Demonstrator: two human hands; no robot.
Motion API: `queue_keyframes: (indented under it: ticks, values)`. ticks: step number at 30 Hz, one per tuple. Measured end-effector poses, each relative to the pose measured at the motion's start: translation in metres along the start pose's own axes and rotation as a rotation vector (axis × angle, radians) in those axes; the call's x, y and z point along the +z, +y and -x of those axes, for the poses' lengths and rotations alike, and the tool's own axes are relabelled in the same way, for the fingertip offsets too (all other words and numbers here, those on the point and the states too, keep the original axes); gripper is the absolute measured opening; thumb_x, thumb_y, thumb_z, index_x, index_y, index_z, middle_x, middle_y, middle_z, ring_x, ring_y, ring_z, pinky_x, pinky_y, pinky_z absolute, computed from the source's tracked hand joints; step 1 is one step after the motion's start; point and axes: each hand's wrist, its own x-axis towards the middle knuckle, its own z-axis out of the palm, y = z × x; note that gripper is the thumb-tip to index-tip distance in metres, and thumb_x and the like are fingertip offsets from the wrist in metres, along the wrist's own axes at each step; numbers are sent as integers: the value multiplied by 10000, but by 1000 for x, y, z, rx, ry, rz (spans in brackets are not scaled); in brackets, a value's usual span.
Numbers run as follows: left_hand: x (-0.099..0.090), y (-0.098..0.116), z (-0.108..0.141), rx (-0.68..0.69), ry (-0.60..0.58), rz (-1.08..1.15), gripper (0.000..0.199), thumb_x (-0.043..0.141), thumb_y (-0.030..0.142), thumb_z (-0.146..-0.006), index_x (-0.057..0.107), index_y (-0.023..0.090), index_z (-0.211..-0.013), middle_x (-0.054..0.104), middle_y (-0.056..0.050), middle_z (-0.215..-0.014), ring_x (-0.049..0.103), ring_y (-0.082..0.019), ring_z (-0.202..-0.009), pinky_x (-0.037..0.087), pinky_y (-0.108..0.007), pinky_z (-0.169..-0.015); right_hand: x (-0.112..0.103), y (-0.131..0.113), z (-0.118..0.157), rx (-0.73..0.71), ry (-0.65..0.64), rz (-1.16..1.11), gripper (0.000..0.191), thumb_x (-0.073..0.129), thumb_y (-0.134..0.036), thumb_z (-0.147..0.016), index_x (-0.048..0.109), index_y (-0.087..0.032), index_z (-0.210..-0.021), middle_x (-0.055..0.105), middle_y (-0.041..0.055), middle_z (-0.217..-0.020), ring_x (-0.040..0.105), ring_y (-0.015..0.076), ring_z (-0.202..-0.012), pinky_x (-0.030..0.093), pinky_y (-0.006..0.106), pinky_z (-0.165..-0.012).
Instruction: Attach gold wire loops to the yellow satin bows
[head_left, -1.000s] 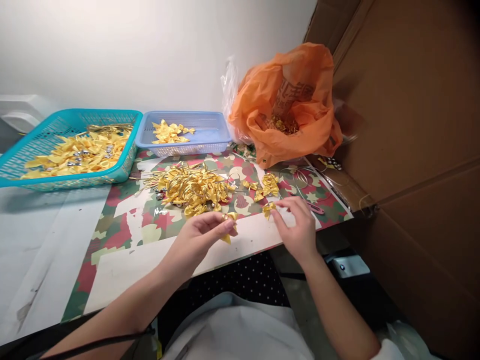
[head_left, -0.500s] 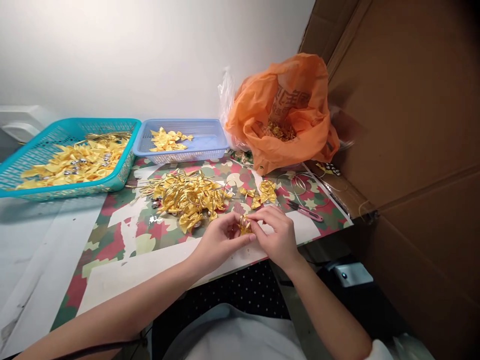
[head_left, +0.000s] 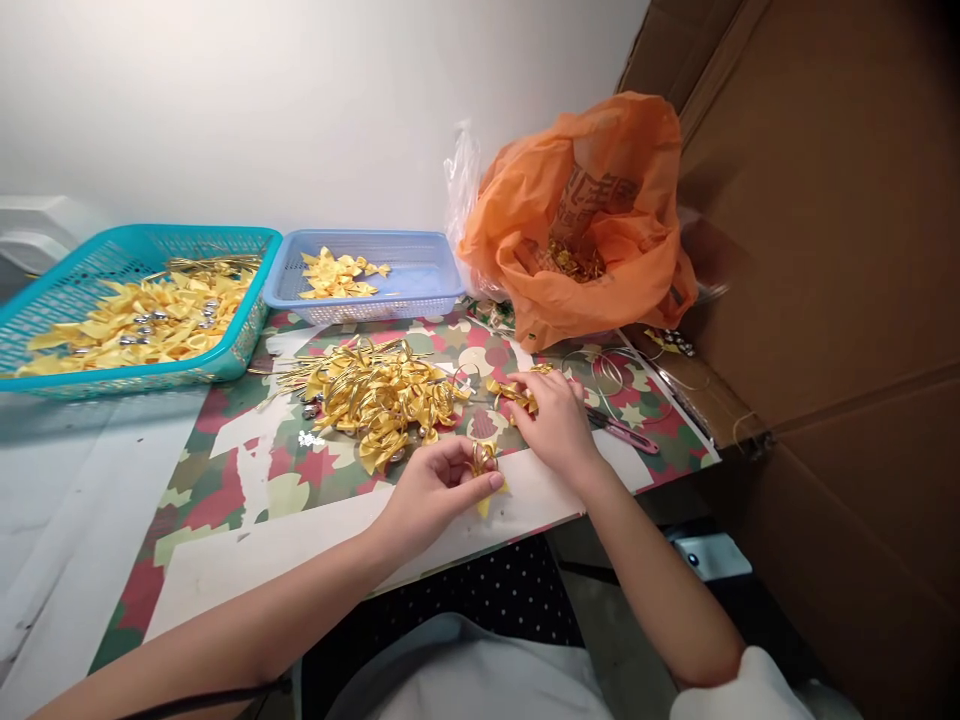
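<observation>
My left hand [head_left: 439,490] is closed, pinching a small yellow ribbon bow [head_left: 484,500] with shiny gold loops of wire [head_left: 484,457] on top, held just above the near edge of the table. My right hand [head_left: 556,420] reaches over a small group of gold bows [head_left: 501,392], thumb and forefinger apart around them; its fingers partly hide the group. To the left of both hands lies a large heap of yellow bows with gold twist wires [head_left: 390,395], with a few silver bells among them.
Pink-handled thread snips [head_left: 630,436] lie right of my right hand, beside coiled wire [head_left: 609,372]. Behind stand a teal basket [head_left: 244,340] of bows and bells, a blue basket [head_left: 420,285] with some bows, and an orange bag [head_left: 510,215]. Cardboard [head_left: 840,220] walls the right side.
My right hand has left my left hand and moved up and right to the small group of bows. My left hand keeps hold of its bow, which now hangs in plainer view.
</observation>
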Motion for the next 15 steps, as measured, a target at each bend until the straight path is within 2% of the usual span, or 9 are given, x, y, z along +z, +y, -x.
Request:
queue_keyframes:
  ticks: [4,8,12,15]
  values:
    - [-1,-1,1,-94,0,70,332,785,409,-698,551,173,-701,576,39,-608,432,-66,-492,320,-195,-465,2,0,-1,4,-18,-10,193,619,-142,-828,672,-235,-990,731,30,-879,588,246,-925,329,377,-806]
    - [-1,0,1,-204,-67,200,357,771,436,-712,536,167,-722,635,20,-682,329,-21,-416,225,-187,-413,2,1,0,-1,8,-5,103,624,-164,-833,678,-233,-886,737,24,-872,578,236,-911,316,367,-792]
    - [-1,2,0,-337,-165,383,340,766,426,-717,543,171,-753,505,74,-566,253,-7,-369,141,-174,-373,0,0,0,19,34,-32,104,625,-201,-827,632,-220,-725,720,11,-797,573,222,-862,322,357,-777]
    - [-3,3,-1,-367,-178,482,322,760,408,-727,553,164,-762,471,79,-585,221,6,-364,118,-157,-352,-3,-3,4,57,62,-111,123,622,-216,-816,604,-220,-695,698,10,-746,575,215,-816,349,350,-762]
